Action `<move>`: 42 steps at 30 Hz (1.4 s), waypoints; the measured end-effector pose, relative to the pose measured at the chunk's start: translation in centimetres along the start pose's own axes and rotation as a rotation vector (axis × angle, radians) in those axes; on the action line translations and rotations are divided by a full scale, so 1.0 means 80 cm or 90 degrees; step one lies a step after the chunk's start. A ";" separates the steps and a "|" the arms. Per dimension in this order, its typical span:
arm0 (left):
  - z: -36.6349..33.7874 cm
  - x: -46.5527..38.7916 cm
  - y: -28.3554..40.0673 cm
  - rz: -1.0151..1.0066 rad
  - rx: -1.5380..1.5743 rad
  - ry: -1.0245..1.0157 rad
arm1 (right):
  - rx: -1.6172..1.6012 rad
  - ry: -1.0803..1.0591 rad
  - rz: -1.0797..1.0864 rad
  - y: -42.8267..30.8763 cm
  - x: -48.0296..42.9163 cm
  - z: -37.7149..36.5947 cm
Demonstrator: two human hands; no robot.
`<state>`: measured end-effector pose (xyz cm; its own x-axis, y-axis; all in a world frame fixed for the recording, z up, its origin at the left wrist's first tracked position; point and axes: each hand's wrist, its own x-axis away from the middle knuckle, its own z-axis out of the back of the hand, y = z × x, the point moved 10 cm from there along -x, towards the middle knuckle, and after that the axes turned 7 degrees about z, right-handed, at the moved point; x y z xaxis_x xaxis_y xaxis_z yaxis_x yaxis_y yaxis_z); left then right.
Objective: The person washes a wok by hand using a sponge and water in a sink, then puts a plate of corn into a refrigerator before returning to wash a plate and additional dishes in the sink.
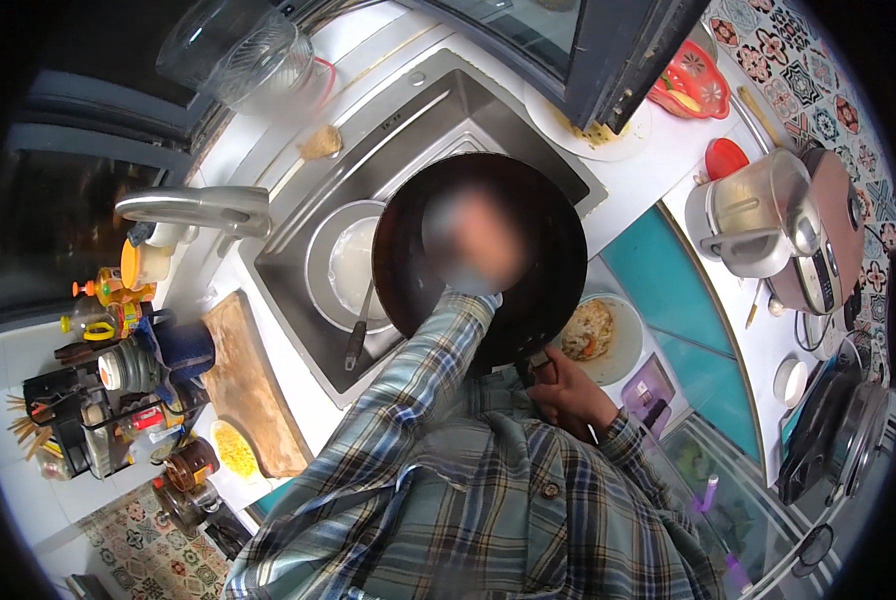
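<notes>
A dark wok point(545, 232) is tilted over the right part of the steel sink point(388, 142). My right hand point(568, 394) is closed around the wok's handle, close to my body. My left hand point(485, 240) reaches into the wok; a blur covers it, so its fingers and anything in them cannot be made out. Left of the wok, a metal pot point(328, 240) with whitish liquid stands in the sink, and a dark-handled utensil point(355, 345) lies across its rim. Beside the wok's lower right edge is a bowl of mixed food point(589, 334).
A faucet point(192, 206) reaches in from the left. A wooden cutting board point(249, 382) and a plate of yellow bits point(235, 450) lie at the left. An open window frame point(613, 67) overhangs the counter. A blender jug point(755, 214) stands right.
</notes>
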<state>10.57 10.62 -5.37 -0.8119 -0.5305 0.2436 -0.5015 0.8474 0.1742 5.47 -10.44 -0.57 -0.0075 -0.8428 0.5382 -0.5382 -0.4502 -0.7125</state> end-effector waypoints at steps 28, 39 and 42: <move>-0.060 0.028 -0.088 -0.267 -1.456 -0.003 | -0.075 -0.035 0.039 0.000 -0.003 -0.002; -0.063 0.041 -0.084 -0.272 -1.296 -0.005 | -0.073 -0.032 0.018 -0.005 -0.001 -0.003; -0.060 0.055 -0.106 -0.228 -1.383 -0.064 | -0.049 -0.025 0.015 -0.004 0.002 0.001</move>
<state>12.71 1.03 -1.23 -0.8322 -0.5517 -0.0562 0.3649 -0.6210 0.6937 5.70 -10.47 -0.30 0.0122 -0.8644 0.5026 -0.6019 -0.4077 -0.6866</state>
